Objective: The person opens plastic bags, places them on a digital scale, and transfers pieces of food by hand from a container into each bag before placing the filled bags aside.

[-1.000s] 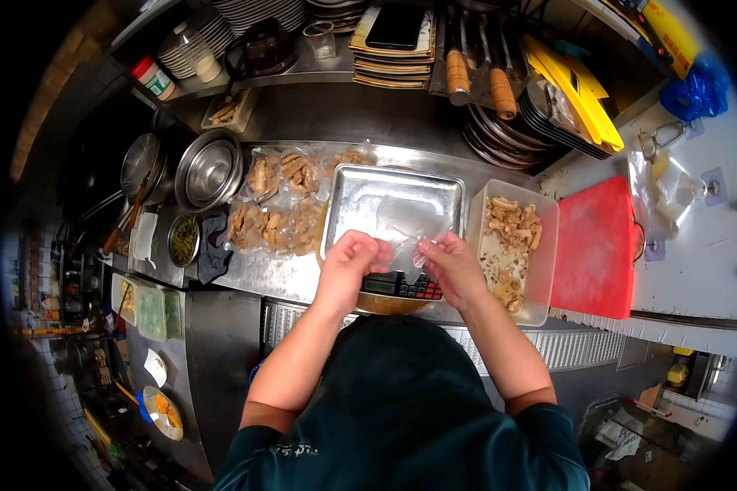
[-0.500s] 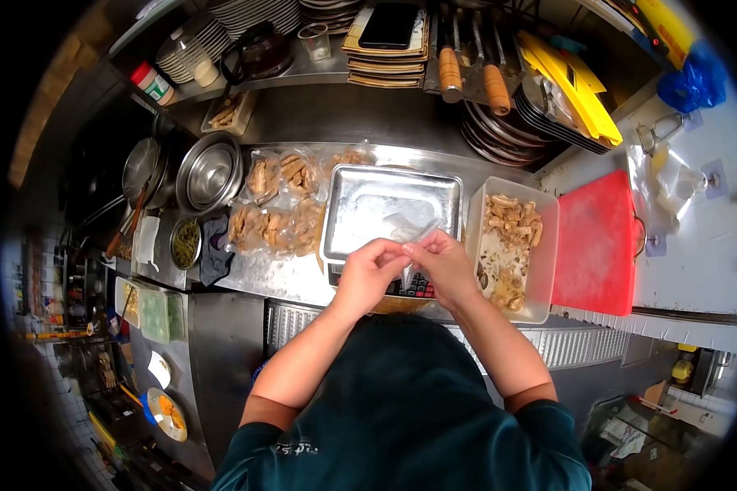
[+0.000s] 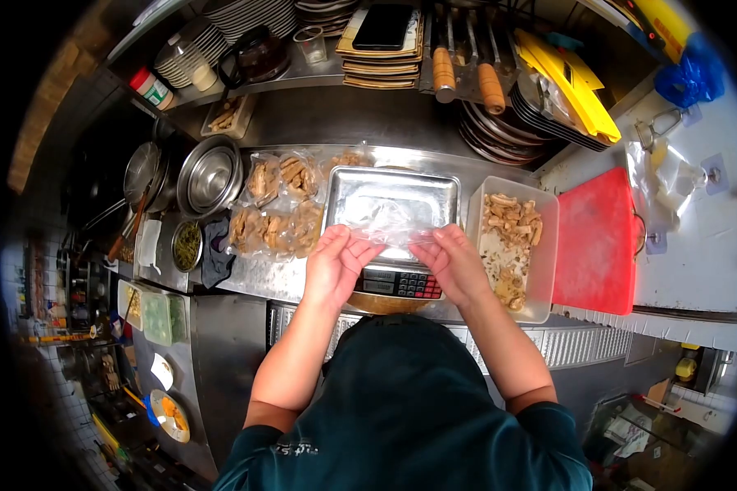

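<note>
A clear plastic bag [image 3: 393, 234] is stretched between my two hands over the metal tray [image 3: 395, 182]. My left hand [image 3: 342, 260] grips its left side, and my right hand [image 3: 450, 258] has the other side between thumb and fingers. Below the tray, the scale's keypad and display [image 3: 401, 284] show between my wrists. To the right stands a translucent plastic tub [image 3: 546, 282] with brown, strip-like food pieces [image 3: 512, 221] in it. Several filled clear bags [image 3: 274, 229] of similar brown pieces lie left of the tray.
A red cutting board [image 3: 595, 245] lies beyond the tub. Nested steel bowls [image 3: 211, 176] and a bowl of green food [image 3: 187, 247] are at the left. Overhead, a shelf holds stacked plates, a phone [image 3: 383, 27] and wooden-handled tools [image 3: 490, 88].
My hands have moved apart from a close pinch over the scale, spreading the bag out flat between them. The scale's keypad and display are now more exposed.
</note>
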The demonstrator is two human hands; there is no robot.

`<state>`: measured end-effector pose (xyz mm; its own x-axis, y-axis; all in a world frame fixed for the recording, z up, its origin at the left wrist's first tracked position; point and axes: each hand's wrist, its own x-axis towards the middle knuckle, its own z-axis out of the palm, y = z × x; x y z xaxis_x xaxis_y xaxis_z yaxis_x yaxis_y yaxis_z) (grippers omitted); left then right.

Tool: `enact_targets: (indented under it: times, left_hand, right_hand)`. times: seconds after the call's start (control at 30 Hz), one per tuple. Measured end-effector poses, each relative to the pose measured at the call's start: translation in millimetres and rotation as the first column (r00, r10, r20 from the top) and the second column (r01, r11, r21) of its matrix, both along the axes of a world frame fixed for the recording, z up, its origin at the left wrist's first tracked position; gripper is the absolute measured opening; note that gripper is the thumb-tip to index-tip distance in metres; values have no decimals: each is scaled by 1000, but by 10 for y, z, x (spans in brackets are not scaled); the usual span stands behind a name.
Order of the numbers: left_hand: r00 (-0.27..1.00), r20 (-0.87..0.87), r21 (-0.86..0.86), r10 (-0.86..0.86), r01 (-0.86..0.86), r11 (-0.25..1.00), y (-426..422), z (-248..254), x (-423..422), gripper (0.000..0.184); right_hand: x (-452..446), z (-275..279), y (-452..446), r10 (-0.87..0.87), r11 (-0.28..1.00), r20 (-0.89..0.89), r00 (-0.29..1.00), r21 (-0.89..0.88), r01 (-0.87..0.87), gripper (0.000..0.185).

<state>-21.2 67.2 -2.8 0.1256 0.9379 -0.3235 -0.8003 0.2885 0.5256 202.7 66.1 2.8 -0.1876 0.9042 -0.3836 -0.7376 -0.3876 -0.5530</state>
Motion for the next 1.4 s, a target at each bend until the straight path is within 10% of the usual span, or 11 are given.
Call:
enact_targets:
  times: [0.23, 0.33, 0.43, 0.57, 0.73, 0.97, 1.1, 1.2, 1.4]
  left_hand:
    - [988, -5, 0, 154, -154, 988, 57, -49, -52, 7]
    - [971, -174, 45, 165, -159, 986, 46, 73, 8, 7]
    - [943, -293, 138, 159, -122, 983, 124, 167, 19, 8]
    - [930, -367, 151, -10, 70, 986, 161, 262, 63, 6]
    - [906, -365, 114, -213, 271, 956, 183, 285, 147, 6]
    - [438, -821, 9, -365, 650, 760, 28, 593, -226, 39]
    - [-277, -876, 69, 395, 738, 671, -52, 508, -125, 54]
    - [-531, -683, 187, 501, 537, 823, -28, 624, 228, 61]
    - [-262, -961, -70, 84, 527, 847, -59, 493, 201, 76]
  right_hand:
    - [159, -399, 87, -34, 999, -189, 981, -22, 30, 8]
    - [129, -474, 64, 80, 997, 119, 990, -19, -78, 13]
    - [18, -377, 56, -291, 916, 568, 770, 399, 52, 19]
    - [195, 106, 96, -377, 552, 761, 529, 643, -531, 16]
    - [80, -155, 152, -372, 475, 836, 404, 546, -690, 11]
    - [66, -54, -12, -524, 742, 849, -70, 415, -527, 40]
    - [-78, -31, -157, -398, 776, 891, -218, 200, -598, 56]
    - [-157, 177, -274, -388, 763, 891, -234, 169, -624, 62]
    - [102, 13, -252, -430, 701, 899, 82, 390, -597, 52]
